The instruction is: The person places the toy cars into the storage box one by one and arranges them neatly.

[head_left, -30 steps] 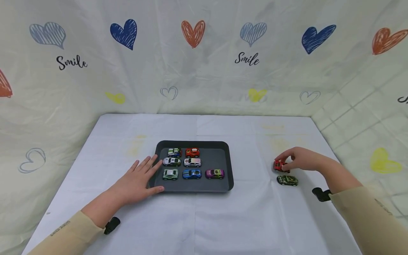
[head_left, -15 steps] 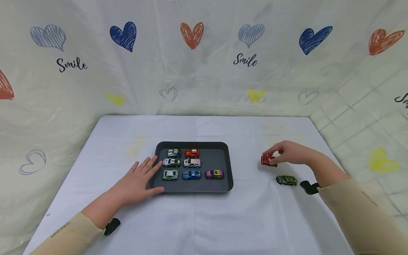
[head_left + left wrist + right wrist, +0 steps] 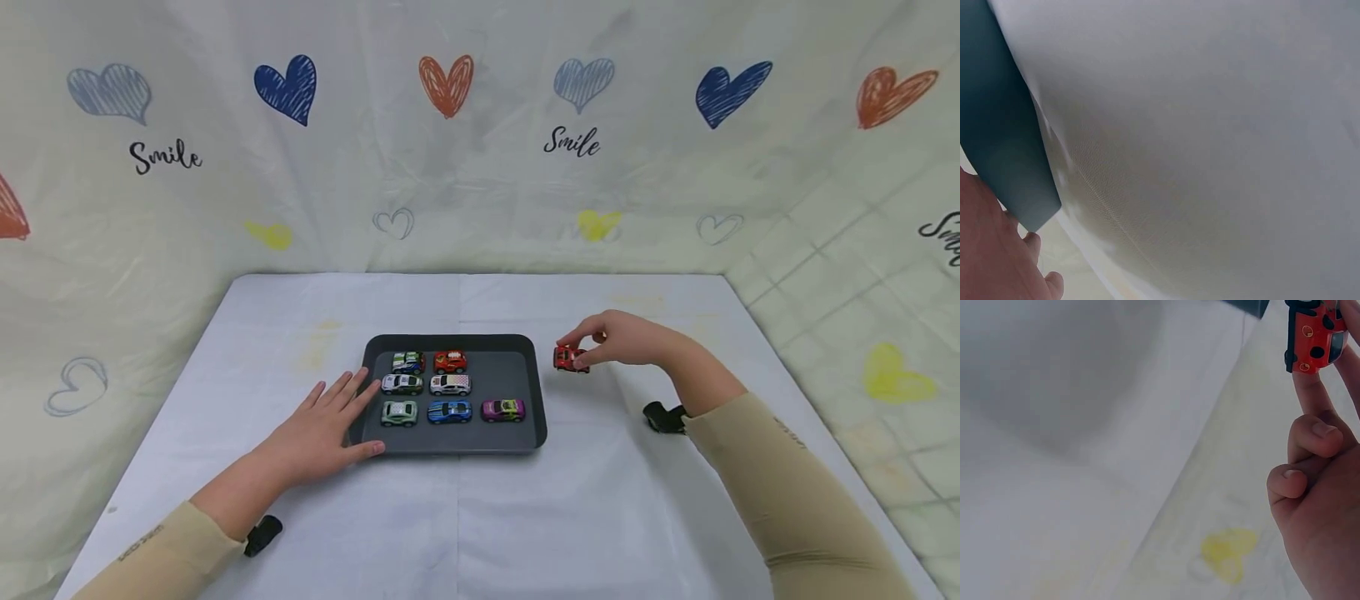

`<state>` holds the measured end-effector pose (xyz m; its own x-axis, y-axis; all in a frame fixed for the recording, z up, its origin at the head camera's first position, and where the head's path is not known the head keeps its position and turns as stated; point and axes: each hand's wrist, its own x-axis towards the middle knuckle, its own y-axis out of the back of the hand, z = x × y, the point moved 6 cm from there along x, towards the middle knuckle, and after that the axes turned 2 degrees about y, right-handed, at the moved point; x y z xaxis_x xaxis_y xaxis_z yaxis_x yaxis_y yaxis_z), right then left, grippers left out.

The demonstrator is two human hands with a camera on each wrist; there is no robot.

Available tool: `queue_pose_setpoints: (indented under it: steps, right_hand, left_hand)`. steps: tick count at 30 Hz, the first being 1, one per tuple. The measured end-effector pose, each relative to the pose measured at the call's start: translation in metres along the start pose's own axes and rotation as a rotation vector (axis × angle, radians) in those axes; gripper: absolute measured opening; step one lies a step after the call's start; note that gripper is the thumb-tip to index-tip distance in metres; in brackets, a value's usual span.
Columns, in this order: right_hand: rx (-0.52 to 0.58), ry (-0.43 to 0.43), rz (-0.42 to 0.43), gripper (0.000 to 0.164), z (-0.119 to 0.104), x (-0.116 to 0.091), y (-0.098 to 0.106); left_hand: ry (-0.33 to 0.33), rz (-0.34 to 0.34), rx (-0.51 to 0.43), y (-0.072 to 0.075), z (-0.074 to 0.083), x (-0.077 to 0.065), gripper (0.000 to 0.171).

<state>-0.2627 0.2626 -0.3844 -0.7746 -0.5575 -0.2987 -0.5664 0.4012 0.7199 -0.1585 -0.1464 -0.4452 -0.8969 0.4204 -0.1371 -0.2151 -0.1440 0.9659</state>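
Observation:
My right hand (image 3: pixel 633 337) pinches a red toy car (image 3: pixel 572 359) between thumb and forefinger, just right of the tray. In the right wrist view the red car shows black spots, and the other fingers are curled below it. My left hand (image 3: pixel 322 429) lies with fingers spread on the left rim of the dark grey tray (image 3: pixel 510 360). Several toy cars stand in the tray: a multicoloured one (image 3: pixel 408 362) and a red one (image 3: pixel 450 361) at the back, two whitish ones (image 3: pixel 450 384) in the middle row, and a pale green (image 3: pixel 399 413), a blue (image 3: pixel 449 412) and a purple one (image 3: pixel 503 410) in front.
A white cloth (image 3: pixel 480 517) covers the table. Behind it hangs a pale curtain (image 3: pixel 502 183) printed with hearts. A black wrist camera (image 3: pixel 664 417) at the right sleeve covers the spot where a camouflage car stood before.
My right hand has carried the red car leftwards and slightly away from me, up beside the tray. The camouflage car has become hidden behind the right wrist camera. My left hand stays put.

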Motion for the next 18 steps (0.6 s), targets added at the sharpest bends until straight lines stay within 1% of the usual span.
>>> queue_pose_setpoints:
  steps: [5,9,13,18]
  right_hand:
    - [0.014,0.051,-0.023,0.038,-0.026,0.027,-0.013]
    - [-0.015,0.087,-0.044,0.037,-0.045,0.045,-0.022]
    - [-0.057,0.118,-0.058,0.038,-0.059,0.056,-0.029]
    - [-0.08,0.125,-0.073,0.038,-0.066,0.065,-0.038]
  left_hand:
    - [0.001,0.002,0.009,-0.003,-0.002,0.0,0.093]
    - [0.003,0.002,0.012,-0.004,-0.004,0.0,0.093]
    - [-0.003,0.006,0.015,-0.003,-0.003,0.001,0.093]
    - [-0.006,0.004,0.022,-0.003,-0.004,0.001,0.094]
